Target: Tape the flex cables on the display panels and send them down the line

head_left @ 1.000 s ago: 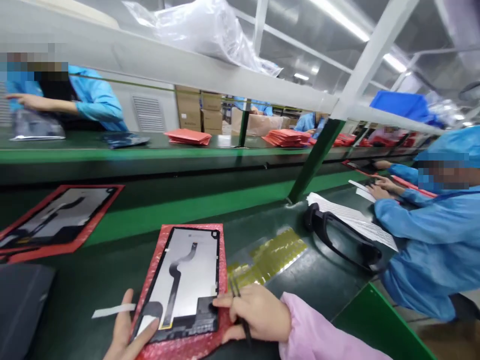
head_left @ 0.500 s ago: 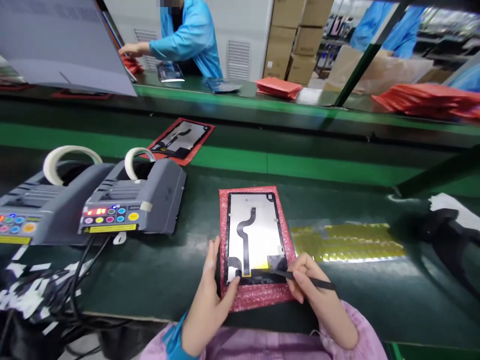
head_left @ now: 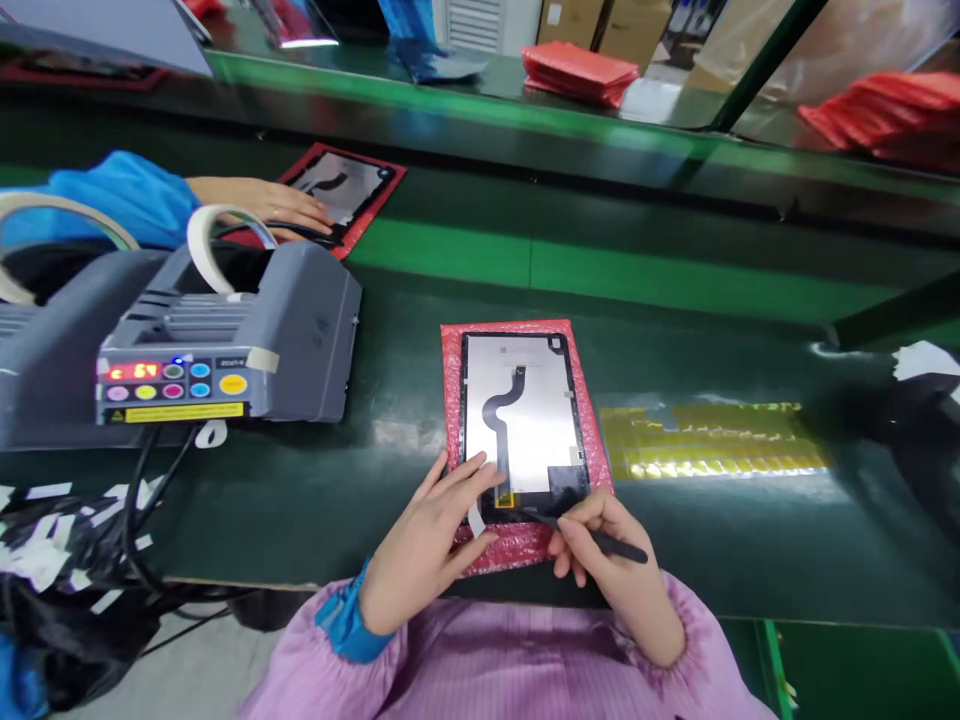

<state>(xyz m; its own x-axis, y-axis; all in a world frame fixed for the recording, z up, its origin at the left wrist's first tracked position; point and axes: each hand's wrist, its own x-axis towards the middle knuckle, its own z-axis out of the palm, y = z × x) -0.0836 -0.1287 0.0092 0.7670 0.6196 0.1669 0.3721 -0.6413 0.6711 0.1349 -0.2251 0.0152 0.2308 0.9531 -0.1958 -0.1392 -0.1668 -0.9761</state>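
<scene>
A tablet screen panel lies back side up on a red bubble-wrap sheet. A dark ribbon cable winds down its silver back, with a small yellow tape piece around its lower end. My left hand rests with spread fingers over the panel's lower left corner, partly hiding it. Under those fingers a white strip pokes out. Black tweezers are pinched in my right hand, their tips pointing left at the panel's bottom edge, near the yellow tape.
Right of the panel lies a sheet of yellow tape pieces. Grey tape dispensers, one with a lit display, stand at left. Behind them a co-worker's hand reaches over another panel. Red bubble bags are stacked on the shelf.
My view has tipped downward. My left hand's fingers have moved in over the panel's lower left. The yellow piece at the tweezers' tips no longer shows there. A co-worker's arm has appeared at left.
</scene>
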